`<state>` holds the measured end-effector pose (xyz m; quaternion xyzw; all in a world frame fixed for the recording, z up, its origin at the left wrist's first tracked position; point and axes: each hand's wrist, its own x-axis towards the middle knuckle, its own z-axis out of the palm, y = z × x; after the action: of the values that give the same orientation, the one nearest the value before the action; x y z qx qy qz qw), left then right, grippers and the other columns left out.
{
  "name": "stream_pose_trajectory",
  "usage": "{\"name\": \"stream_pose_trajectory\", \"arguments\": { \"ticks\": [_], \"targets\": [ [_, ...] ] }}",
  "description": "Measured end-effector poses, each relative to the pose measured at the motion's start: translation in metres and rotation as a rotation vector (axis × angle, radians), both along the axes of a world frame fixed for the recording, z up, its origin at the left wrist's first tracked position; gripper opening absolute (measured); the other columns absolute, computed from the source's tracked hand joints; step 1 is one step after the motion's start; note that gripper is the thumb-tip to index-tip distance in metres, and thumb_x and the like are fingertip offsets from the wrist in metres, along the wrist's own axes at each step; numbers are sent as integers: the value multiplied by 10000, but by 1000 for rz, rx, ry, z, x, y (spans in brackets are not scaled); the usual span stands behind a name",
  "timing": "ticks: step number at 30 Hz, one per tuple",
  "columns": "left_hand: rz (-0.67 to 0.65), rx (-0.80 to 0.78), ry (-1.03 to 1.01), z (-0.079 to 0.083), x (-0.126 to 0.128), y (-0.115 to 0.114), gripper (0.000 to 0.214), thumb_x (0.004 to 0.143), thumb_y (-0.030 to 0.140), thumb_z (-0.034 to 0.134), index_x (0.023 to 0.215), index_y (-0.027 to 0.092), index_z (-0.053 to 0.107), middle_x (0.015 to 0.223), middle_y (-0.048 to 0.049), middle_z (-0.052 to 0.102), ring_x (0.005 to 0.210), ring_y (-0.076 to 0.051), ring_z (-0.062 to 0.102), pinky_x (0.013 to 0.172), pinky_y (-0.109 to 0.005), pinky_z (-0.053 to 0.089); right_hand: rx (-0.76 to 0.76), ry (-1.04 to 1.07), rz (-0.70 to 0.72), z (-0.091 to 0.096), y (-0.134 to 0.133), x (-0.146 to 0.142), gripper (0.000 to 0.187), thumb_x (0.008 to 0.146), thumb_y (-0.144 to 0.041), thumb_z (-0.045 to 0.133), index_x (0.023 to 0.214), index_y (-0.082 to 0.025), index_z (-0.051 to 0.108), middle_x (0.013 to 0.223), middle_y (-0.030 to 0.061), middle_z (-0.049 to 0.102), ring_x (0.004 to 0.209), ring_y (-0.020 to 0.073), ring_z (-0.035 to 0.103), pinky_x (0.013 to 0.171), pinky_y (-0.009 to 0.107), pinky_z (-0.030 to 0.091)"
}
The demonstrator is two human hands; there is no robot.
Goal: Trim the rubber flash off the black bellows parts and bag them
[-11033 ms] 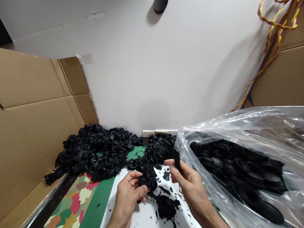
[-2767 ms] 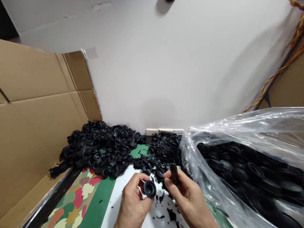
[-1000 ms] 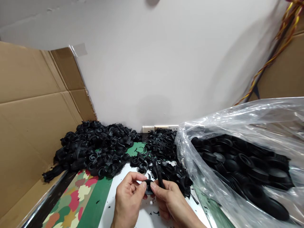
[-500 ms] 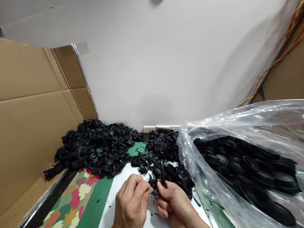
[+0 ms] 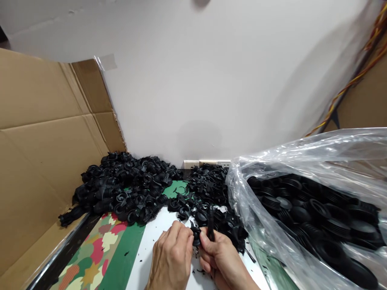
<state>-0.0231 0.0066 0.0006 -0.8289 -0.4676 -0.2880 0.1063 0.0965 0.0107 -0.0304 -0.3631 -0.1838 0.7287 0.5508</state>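
Head view: left hand (image 5: 172, 257) pinches small black rubber grommet (image 5: 196, 235) above white sheet (image 5: 154, 237); right hand (image 5: 222, 262) grips thin black tool (image 5: 211, 225), fingertips against grommet; loose pile of black ribbed parts (image 5: 127, 189) beyond; clear plastic bag (image 5: 302, 161) of rubber bellows at right

Bright even light, soft shadows on wall (image 5: 211, 80), glare on plastic bag (image 5: 317, 157), edges warped

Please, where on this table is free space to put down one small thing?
Free: the patterned mat and green strip, between the cardboard wall and the left hand; also the white sheet before the parts pile. Crowded: scraps beyond the right hand, and the bag.
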Motion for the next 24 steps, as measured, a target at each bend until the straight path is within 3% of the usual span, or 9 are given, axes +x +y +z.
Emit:
{"name": "stream_pose_trajectory", "arguments": {
  "ticks": [4, 7, 15, 19, 21, 24],
  "targets": [
    [14, -8, 1, -1, 1, 0, 213, 852, 83, 399, 754, 205, 544, 679, -24, 596, 564, -174, 591, 501, -263, 423, 0, -153, -47, -17, 6, -4, 507, 408, -560, 802, 581, -170, 528, 371, -143, 255, 308, 18, 186, 307, 193, 198],
    [42, 17, 11, -3, 3, 0, 225, 829, 62, 401, 720, 211, 529, 652, -17, 586, 531, -176, 570, 488, -273, 396, 26, -254, -78, -24, 7, -6, 480, 458, -573, 766, 590, -178, 527, 366, -131, 277, 315, 34, 211, 316, 198, 207],
    [92, 53, 26, -3, 8, -3, 251, 788, 44, 399, 638, 213, 507, 579, -14, 538, 486, -180, 523, 468, -293, 341, 196, -432, -82, -22, -1, -5, 330, 611, -450, 715, 577, -165, 552, 414, -89, 368, 362, 55, 257, 366, 214, 215],
    [74, 89, -6, -3, 7, -3, 245, 774, 46, 389, 623, 204, 499, 572, -19, 523, 496, -178, 502, 482, -291, 349, 227, -463, -57, -21, -2, -4, 346, 626, -476, 704, 587, -157, 574, 413, -83, 384, 366, 61, 270, 373, 218, 219],
    [56, 52, -87, -2, 6, -2, 236, 774, 55, 383, 622, 204, 485, 572, -9, 509, 500, -163, 491, 479, -274, 348, 195, -434, -44, -18, -2, -3, 394, 589, -522, 718, 576, -159, 564, 389, -88, 371, 347, 59, 272, 366, 218, 222],
    [40, -160, -296, 1, 3, 1, 230, 764, 78, 388, 586, 215, 435, 549, 28, 461, 474, -125, 448, 457, -232, 336, 98, -281, -1, -8, -1, 0, 428, 535, -527, 760, 582, -163, 539, 402, -102, 355, 335, 36, 239, 355, 206, 229]
  ]
}}
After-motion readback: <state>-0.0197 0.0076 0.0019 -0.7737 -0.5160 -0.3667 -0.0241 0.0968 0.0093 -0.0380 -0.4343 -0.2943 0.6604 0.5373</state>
